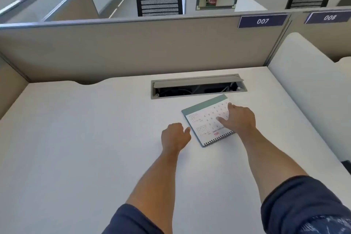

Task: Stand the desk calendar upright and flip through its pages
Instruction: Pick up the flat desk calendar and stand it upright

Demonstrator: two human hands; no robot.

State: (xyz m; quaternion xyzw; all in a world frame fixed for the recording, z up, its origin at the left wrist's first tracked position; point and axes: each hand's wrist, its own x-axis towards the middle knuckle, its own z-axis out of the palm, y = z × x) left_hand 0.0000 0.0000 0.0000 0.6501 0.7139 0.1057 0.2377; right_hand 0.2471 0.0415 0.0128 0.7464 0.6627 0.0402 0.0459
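Note:
A spiral-bound desk calendar (203,121) lies flat on the white desk (95,129), its wire binding toward me and a teal strip at its far edge. Its page shows a date grid and "2026" in red, upside down to me. My right hand (237,119) rests on the calendar's right part, fingers spread over the page and covering that side. My left hand (175,136) sits on the desk just left of the calendar, fingers loosely curled, thumb near the calendar's left edge, holding nothing.
An open cable tray (197,86) with a raised grey flap is set into the desk just behind the calendar. Beige partition walls (133,49) close off the back and left. A white divider (307,81) borders the right side.

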